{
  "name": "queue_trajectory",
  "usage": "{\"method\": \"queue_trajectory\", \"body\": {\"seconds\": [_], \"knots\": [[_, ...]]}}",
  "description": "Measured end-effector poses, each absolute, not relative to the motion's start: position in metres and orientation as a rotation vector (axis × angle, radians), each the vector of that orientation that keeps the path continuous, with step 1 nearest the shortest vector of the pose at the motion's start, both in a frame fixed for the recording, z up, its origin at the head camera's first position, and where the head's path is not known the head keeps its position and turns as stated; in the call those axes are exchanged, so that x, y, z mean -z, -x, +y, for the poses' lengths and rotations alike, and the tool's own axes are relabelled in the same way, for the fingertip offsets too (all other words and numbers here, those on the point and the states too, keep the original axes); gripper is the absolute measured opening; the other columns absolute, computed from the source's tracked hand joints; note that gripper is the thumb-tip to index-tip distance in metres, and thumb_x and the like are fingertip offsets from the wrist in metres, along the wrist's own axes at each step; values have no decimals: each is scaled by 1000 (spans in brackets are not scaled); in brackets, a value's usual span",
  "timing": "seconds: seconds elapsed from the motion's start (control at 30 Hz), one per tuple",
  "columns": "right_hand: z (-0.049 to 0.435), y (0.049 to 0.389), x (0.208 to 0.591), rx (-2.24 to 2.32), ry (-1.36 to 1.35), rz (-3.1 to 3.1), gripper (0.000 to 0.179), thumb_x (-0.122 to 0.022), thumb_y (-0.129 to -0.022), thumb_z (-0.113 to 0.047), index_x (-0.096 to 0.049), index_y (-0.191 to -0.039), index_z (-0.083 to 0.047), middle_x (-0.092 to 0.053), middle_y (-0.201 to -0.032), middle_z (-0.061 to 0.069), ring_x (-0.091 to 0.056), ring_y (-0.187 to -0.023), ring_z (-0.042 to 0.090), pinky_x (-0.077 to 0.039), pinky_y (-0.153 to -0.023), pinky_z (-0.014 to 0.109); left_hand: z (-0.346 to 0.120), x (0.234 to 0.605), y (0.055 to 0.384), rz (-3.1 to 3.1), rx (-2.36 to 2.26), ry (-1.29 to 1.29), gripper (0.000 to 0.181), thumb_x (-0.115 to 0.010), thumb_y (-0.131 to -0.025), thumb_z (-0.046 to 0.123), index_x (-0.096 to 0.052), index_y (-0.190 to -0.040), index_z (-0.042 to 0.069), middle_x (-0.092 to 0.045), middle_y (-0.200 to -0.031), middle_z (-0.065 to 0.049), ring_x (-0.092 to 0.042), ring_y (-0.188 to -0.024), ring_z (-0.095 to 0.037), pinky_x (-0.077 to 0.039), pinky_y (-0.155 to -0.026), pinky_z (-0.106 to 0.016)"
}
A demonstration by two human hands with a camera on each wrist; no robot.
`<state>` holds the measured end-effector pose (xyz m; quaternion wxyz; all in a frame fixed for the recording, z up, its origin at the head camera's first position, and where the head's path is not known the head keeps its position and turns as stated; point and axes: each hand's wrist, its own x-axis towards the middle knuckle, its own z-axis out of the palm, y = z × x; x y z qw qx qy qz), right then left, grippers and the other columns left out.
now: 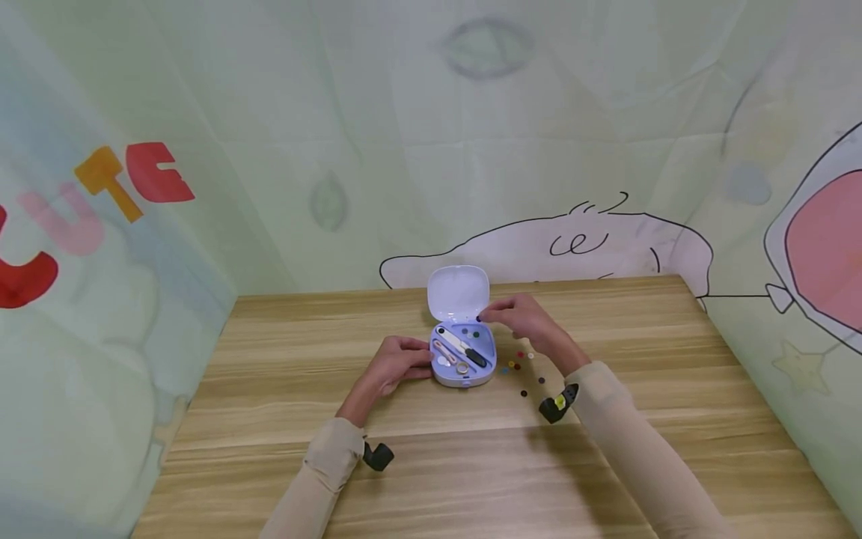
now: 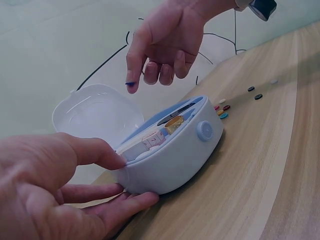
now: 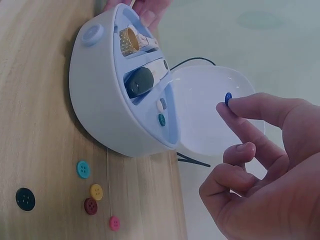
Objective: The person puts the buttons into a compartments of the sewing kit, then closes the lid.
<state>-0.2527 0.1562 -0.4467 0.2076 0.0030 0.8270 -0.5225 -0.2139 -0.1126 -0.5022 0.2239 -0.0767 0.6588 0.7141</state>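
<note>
A pale blue and white sewing box stands on the table, its lid tipped back. My left hand holds the box's left side, thumb at the rim and fingers low against the wall. Between thumb and index finger, my right hand pinches a small blue button above the box's right compartment, in front of the lid. That compartment contains several buttons, including a green button. Beside them lie a white tool with a dark handle, a gold thimble and a pink-and-white strip.
Several loose buttons lie on the wooden table right of the box, among them a turquoise button, a yellow button, a pink button and a black button. A printed cloth hangs behind the table.
</note>
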Motion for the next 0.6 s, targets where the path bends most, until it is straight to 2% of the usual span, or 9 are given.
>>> {"method": "queue_trajectory", "body": {"seconds": [0.37, 0.6], "knots": [[158, 252, 439, 1417, 51, 2292, 33, -70, -100, -31, -74, -127, -14, -60, -144, 9, -49, -134, 35, -45, -107, 69, -113, 501, 214, 1817, -1968, 213, 32, -66, -97, -7, -56, -126, -18, -64, -115, -26, -71, -89, -25, -64, -89, -42], [162, 252, 438, 1446, 76, 2290, 39, -72, -98, -32, -71, -132, -12, -60, -138, 10, -50, -130, 40, -45, -106, 68, -113, 502, 215, 1814, -1973, 216, 33, -66, -97, -8, -55, -126, -18, -63, -114, -27, -71, -89, -26, -63, -90, -42]]}}
